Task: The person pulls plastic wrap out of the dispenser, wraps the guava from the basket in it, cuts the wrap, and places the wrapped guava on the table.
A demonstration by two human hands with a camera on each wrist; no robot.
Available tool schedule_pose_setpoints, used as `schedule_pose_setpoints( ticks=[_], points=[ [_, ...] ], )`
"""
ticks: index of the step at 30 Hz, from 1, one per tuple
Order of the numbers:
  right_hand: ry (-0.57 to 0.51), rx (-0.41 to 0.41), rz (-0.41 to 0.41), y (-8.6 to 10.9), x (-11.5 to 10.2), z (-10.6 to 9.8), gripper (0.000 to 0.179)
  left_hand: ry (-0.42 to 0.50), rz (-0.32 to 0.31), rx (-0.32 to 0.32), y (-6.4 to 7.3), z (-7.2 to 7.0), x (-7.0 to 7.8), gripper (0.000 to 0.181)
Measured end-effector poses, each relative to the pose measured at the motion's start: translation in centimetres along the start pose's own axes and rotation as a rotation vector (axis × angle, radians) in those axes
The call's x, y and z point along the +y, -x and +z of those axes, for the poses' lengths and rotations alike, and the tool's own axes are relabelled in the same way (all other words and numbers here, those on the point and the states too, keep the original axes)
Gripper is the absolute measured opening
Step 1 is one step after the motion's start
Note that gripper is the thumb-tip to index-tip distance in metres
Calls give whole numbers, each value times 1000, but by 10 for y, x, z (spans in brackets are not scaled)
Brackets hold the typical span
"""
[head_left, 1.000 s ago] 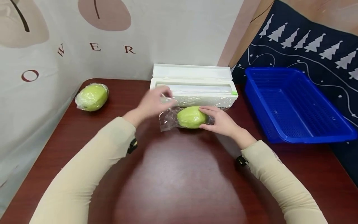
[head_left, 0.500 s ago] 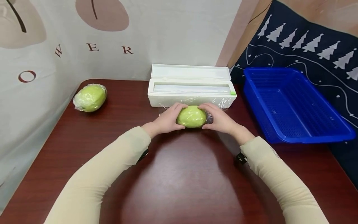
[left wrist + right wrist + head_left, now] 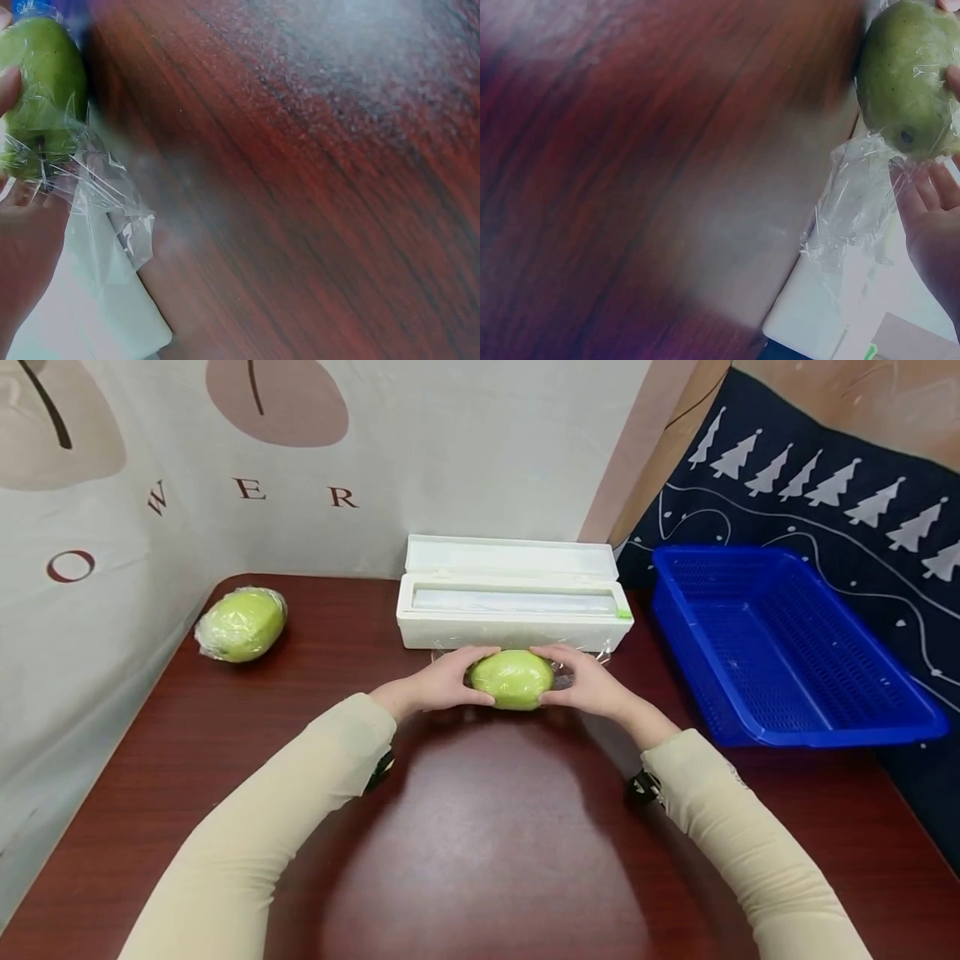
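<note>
A green mango-like fruit [image 3: 513, 680] in clear plastic wrap lies on the table, just in front of a white cling film box [image 3: 517, 625]. My left hand [image 3: 447, 680] holds its left end, thumb at the near side and fingers at the far side. On the opposite end my right hand [image 3: 583, 682] grips it the same way. Loose wrap [image 3: 112, 191] sticks out from the fruit beside the left hand, and more film [image 3: 859, 199] spreads by the right hand in the right wrist view. The fruit's underside is hidden.
The box lid [image 3: 512, 558] stands raised, with a film roll [image 3: 513, 601] inside. A second wrapped green fruit [image 3: 242, 624] rests at the table's back left corner. A blue plastic basket [image 3: 795, 643] stands at the right edge of the dark red table [image 3: 480, 843].
My left hand has come down from the box's front left and taken hold of the fruit's left end. The right hand has stayed on the right end.
</note>
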State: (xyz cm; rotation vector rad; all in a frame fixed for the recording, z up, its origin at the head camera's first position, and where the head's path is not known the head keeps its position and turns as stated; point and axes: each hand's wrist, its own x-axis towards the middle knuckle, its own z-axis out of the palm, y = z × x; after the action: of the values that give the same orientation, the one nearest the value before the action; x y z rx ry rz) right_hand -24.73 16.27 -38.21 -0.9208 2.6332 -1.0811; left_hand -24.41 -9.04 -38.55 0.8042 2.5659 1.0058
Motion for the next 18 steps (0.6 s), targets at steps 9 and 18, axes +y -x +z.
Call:
schedule_pose_setpoints(
  ticks=[9,18],
  points=[
    [35,-26,44,-1,-5,3,80,201,-108,-78,2,-4,4,67],
    [-124,-72,194,-3,-4,-1,61,439,-310,-117,0,-7,10,48]
  ],
)
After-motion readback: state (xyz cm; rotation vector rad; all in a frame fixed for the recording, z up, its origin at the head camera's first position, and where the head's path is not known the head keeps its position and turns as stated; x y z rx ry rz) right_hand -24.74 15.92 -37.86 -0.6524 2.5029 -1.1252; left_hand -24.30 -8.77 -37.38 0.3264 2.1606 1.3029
